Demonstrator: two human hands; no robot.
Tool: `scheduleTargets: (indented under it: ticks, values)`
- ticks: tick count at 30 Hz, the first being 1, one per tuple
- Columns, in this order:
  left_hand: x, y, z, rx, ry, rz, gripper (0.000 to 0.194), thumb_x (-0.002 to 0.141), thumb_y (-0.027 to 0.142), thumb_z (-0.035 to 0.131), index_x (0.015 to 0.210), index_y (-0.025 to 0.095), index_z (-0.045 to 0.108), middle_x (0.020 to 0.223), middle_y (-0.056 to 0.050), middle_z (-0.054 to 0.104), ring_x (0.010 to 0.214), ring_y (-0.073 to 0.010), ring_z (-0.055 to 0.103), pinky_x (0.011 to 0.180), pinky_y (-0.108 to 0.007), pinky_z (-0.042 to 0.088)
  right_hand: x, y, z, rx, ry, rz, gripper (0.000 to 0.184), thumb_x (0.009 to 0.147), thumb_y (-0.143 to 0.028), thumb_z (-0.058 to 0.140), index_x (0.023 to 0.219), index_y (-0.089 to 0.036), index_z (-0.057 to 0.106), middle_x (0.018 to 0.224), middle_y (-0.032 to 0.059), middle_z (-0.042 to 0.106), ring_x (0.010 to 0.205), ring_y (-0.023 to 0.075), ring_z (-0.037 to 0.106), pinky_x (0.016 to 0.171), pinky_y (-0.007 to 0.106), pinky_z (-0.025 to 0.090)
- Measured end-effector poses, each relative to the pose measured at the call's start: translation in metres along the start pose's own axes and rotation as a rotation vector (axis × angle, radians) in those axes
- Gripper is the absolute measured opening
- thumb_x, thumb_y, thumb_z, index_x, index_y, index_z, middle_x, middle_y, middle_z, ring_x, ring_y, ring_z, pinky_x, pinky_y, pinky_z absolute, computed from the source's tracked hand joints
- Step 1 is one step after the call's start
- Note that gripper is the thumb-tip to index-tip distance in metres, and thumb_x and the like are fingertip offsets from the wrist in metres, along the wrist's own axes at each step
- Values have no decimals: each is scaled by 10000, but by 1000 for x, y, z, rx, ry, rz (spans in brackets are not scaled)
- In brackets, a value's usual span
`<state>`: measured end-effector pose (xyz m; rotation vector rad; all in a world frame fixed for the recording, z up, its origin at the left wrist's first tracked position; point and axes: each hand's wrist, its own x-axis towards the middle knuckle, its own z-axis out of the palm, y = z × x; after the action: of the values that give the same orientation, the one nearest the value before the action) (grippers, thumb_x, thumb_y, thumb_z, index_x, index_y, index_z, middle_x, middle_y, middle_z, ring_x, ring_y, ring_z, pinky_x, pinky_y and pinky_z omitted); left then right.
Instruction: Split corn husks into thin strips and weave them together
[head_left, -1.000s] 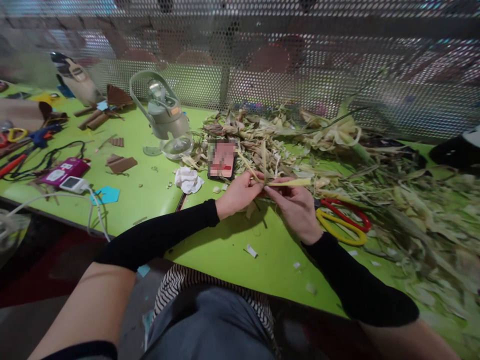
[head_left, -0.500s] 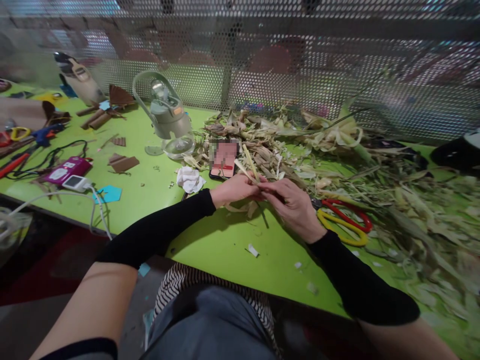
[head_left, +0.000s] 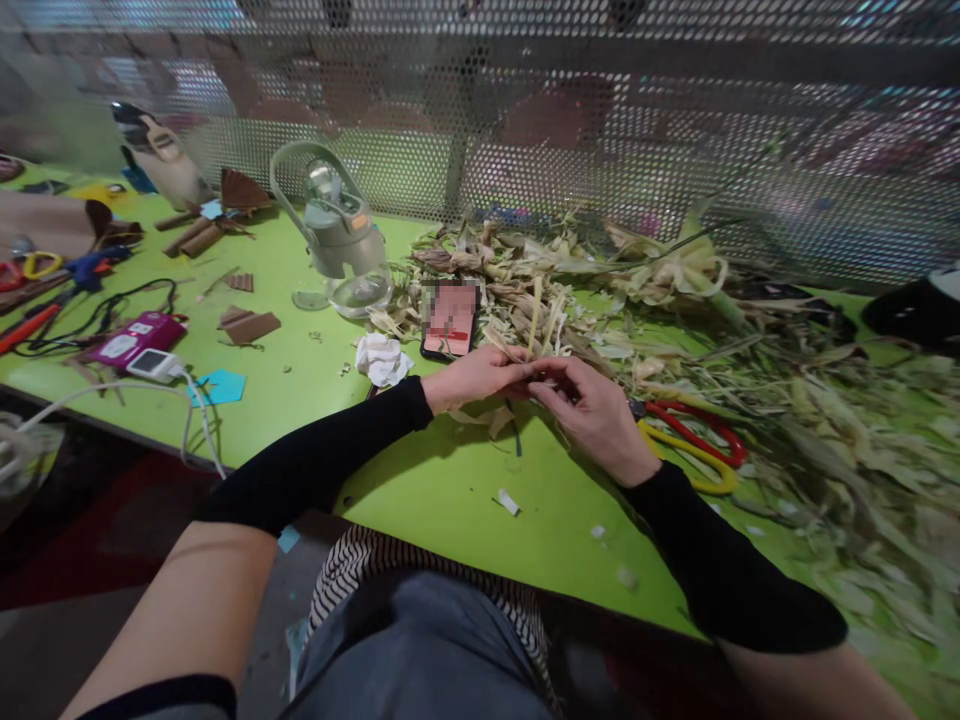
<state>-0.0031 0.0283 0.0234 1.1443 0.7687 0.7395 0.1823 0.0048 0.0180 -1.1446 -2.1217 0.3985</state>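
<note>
Both hands meet over the green table (head_left: 442,500), fingertips pinched together. My left hand (head_left: 480,378) is closed on a strip of pale corn husk (head_left: 535,318) that rises from between the fingers. My right hand (head_left: 589,410) is closed on the same strip from the other side, thumb and forefinger at its lower part. A thin dark end hangs below the fingers. Just beyond the left hand lies a phone (head_left: 452,318) with a lit screen. Beside the right wrist are scissors (head_left: 694,450) with red and yellow handles.
A heap of dried corn husks (head_left: 817,400) spreads along the back and right. A clear bottle (head_left: 341,235) with a green lid, crumpled tissue (head_left: 382,360), a purple device (head_left: 139,338) with cables and brown cardboard pieces (head_left: 251,325) are to the left. A perforated metal screen (head_left: 405,110) stands behind.
The husk strip has turned from leaning left to nearly upright between my fingers. My right hand has shifted slightly to the right, and both hands stay together.
</note>
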Motion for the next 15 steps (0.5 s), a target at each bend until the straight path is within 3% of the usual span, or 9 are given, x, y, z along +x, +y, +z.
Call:
scheduleTargets:
  ticks: [5, 11, 15]
  values:
    - [1, -1, 4, -18, 57, -33, 178, 929, 70, 532, 826, 118, 670, 796, -16, 667, 740, -65, 618, 857, -233, 531, 0, 0, 1, 64, 5, 81, 212, 877, -349, 664, 1035, -207, 664, 760, 15, 690, 593, 151, 592, 546, 277, 477]
    - [-1, -4, 4, 259, 56, 8, 196, 912, 84, 521, 785, 128, 664, 756, -14, 652, 697, -84, 605, 814, -246, 534, -2, -3, -1, 97, 22, 174, 297, 933, -440, 600, 1102, -211, 686, 668, -4, 645, 550, 152, 549, 522, 284, 435]
    - [-4, -4, 5, 487, 30, 84, 150, 877, 115, 582, 776, 150, 687, 739, -6, 671, 692, -101, 575, 770, -241, 531, -1, -3, 2, 277, 14, 220, 270, 901, -462, 633, 966, -219, 732, 820, 34, 720, 674, 173, 624, 614, 308, 494]
